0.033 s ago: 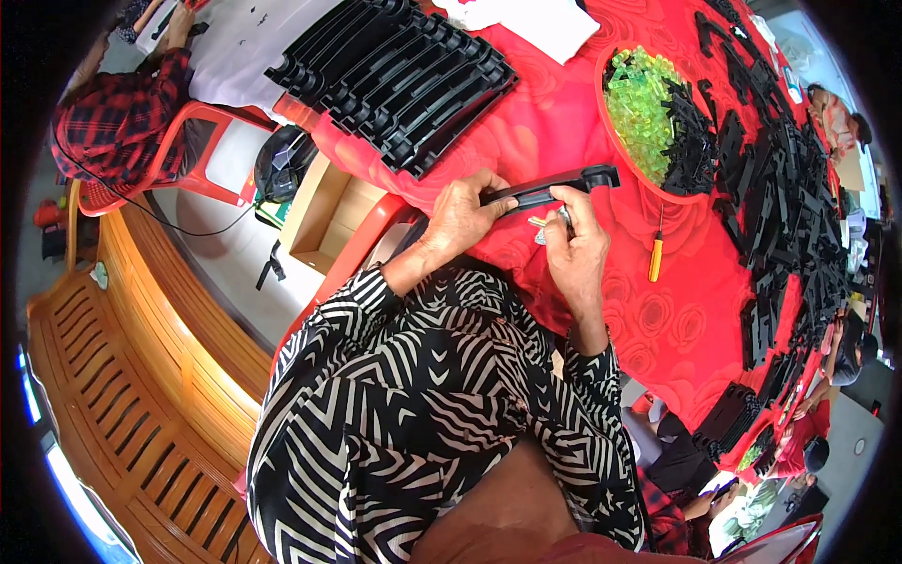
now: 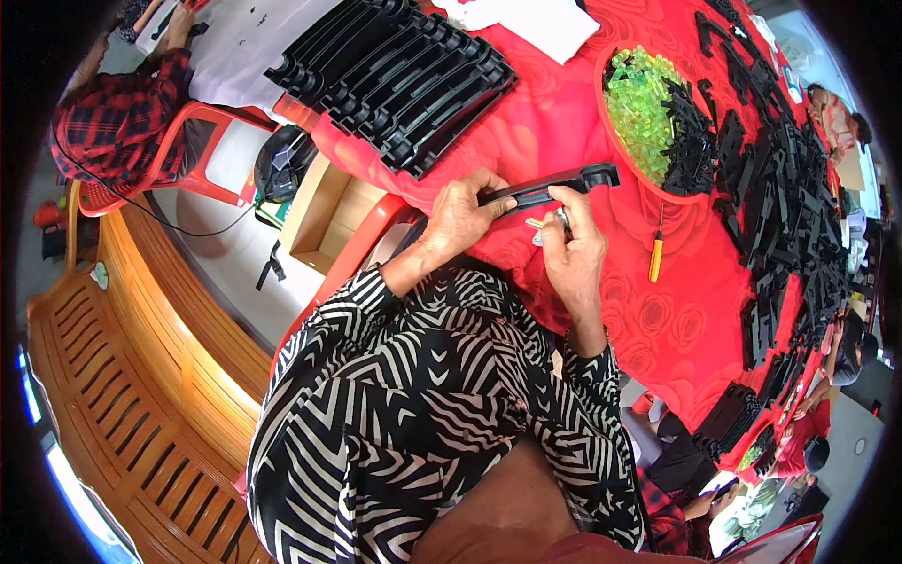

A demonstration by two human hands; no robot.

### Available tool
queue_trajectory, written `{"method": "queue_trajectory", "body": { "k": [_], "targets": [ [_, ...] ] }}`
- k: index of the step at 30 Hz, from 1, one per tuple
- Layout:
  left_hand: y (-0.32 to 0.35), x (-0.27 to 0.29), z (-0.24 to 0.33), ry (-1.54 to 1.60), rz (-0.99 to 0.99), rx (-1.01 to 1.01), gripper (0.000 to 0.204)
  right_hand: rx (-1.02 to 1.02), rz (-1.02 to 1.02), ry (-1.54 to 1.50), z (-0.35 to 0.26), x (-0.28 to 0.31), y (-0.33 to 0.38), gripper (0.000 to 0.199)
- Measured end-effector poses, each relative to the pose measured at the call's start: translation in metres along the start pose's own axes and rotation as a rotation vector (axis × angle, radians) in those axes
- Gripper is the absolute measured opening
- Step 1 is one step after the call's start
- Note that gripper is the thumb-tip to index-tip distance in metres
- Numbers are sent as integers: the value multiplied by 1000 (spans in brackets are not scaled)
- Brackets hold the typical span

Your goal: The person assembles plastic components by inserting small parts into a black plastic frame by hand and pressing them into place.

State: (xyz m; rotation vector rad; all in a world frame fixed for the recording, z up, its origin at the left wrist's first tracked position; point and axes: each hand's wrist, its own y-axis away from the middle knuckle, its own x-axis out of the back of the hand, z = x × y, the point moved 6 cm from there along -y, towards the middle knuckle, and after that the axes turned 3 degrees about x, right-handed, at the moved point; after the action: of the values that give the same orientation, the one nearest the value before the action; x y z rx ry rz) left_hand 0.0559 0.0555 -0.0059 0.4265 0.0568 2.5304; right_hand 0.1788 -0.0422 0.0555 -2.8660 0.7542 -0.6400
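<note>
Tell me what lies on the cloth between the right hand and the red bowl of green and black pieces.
In the head view, an orange-handled screwdriver lies between the right hand and the red bowl.

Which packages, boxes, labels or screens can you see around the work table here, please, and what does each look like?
Cardboard box: on the floor left of the red table, below the stack of black strips; open-topped, rectangular, plain brown with a pale inside.
White sheet: at the table's top edge; flat, folded-looking paper or bag, plain white, no print legible.
Labels, signs, screens: none can be made out.
</note>
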Motion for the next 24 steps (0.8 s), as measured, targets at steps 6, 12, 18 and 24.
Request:
{"method": "queue_trajectory", "body": {
  "k": [6, 12, 18, 24],
  "targets": [
    [-2, -1, -5, 302, -43, -44, 16, 139, -36, 168, -21, -12, 11, 43],
    [0, -2, 0, 513, -66, -91, 13, 371, -9, 312, -38, -18, 15, 48],
    [2, -4, -2, 530, -10, -111, 13, 544, 3, 395, -48, -26, 21, 50],
    [0, -6, -2, 510, 14, -106, 12, 478, 9, 361, -46, -16, 17, 42]
  ]
}}
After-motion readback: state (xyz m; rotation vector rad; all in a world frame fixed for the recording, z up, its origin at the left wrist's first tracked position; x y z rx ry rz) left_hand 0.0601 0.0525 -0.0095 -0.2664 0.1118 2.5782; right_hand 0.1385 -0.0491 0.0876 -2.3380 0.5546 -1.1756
